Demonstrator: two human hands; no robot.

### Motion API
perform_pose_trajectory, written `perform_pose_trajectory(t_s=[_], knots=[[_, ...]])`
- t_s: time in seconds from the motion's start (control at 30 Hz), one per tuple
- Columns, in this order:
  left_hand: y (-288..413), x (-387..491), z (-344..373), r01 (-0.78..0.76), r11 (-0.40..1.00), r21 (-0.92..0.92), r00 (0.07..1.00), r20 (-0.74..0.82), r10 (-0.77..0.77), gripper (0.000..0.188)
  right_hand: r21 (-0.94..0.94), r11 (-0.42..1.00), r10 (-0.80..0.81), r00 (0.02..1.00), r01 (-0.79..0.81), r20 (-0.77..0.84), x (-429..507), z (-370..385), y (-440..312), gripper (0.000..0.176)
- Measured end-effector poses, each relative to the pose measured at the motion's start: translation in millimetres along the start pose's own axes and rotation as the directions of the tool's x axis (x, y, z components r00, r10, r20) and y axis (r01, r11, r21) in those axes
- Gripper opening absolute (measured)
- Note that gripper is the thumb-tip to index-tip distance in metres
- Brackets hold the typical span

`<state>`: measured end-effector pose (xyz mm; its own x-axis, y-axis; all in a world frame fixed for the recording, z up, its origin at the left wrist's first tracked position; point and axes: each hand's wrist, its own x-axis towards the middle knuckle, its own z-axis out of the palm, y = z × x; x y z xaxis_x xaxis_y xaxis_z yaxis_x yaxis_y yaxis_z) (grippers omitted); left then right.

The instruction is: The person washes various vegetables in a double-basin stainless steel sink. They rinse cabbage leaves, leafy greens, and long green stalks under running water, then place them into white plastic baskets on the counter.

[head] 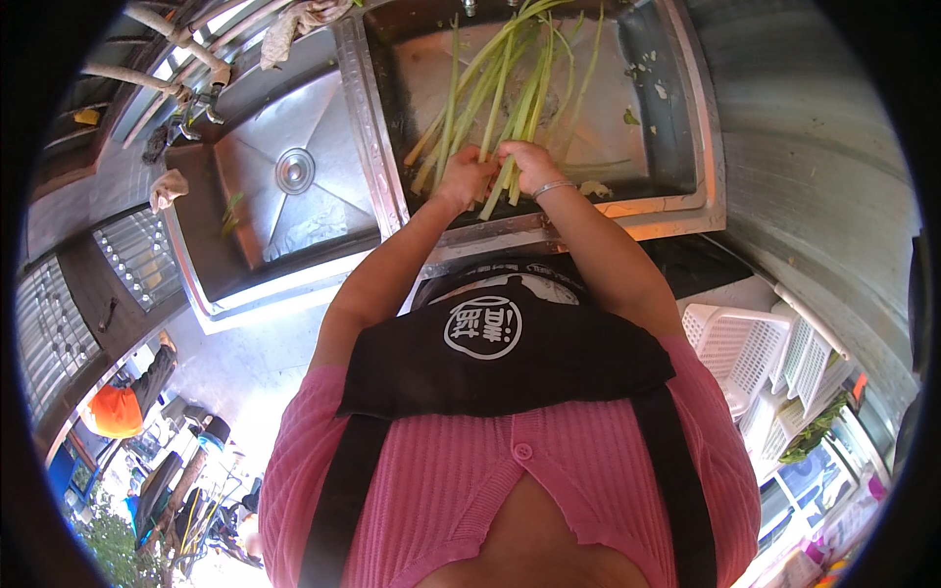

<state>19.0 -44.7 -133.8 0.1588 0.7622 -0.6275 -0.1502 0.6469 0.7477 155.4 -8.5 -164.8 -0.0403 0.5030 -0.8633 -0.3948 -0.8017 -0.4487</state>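
A loose bundle of long green vegetable stalks (507, 81) lies in the right basin (709, 140) of a stainless steel sink, their pale cut ends towards me. Over the basin's near side, my left hand (468, 178) grips some of these stalks by their lower ends. My right hand (531, 165), with a bracelet at its wrist, closes around several stalks close beside it. The two hands nearly touch. Shallow water appears to cover the basin floor, and the far tips of the stalks run out of view at the top. Pale vegetable scraps (595, 189) lie near my right wrist.
On the left is a second basin (242, 147) with a round drain (295, 170) and a leaf scrap (232, 213). Taps (195, 114) and a cloth (168, 189) sit along its far-left side. White plastic baskets (735, 353) stand at right. A person in orange (114, 411) is behind, lower left.
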Motion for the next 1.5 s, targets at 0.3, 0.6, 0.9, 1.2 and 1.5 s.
perform_pose_trajectory(t_s=[0.3, 0.6, 0.9, 1.2, 1.5], knots=[[4.4, -3.5, -0.2, 0.095, 0.995, -0.045, 0.994, 0.057, -0.092, 0.009, 0.066, 0.994, -0.087, 0.995, 0.090, -0.043, -1.4, 2.4, -7.5, 0.013], [4.6, -7.2, 5.3, 0.062, 0.985, -0.159, 0.998, 0.042, -0.056, 0.006, 0.095, 0.994, -0.061, 0.995, 0.054, 0.072, 7.2, -5.8, -2.2, 0.018], [1.0, 26.9, -12.4, -0.134, 0.710, 0.692, 0.925, -0.169, 0.340, 0.019, 0.221, 0.969, 0.055, 0.967, -0.112, 0.248, -3.3, -28.6, -43.6, 0.033], [7.6, 20.5, -3.3, 0.243, 0.969, 0.042, 0.893, 0.380, -0.241, 0.038, 0.171, 0.970, 0.115, 0.945, -0.173, 0.305, -4.2, -45.6, -38.1, 0.050], [-3.3, 6.2, -11.9, 0.229, 0.973, -0.030, 0.886, 0.420, -0.196, 0.038, 0.060, 0.982, 0.143, 0.911, -0.180, 0.387, -22.4, -48.4, -37.9, 0.034]])
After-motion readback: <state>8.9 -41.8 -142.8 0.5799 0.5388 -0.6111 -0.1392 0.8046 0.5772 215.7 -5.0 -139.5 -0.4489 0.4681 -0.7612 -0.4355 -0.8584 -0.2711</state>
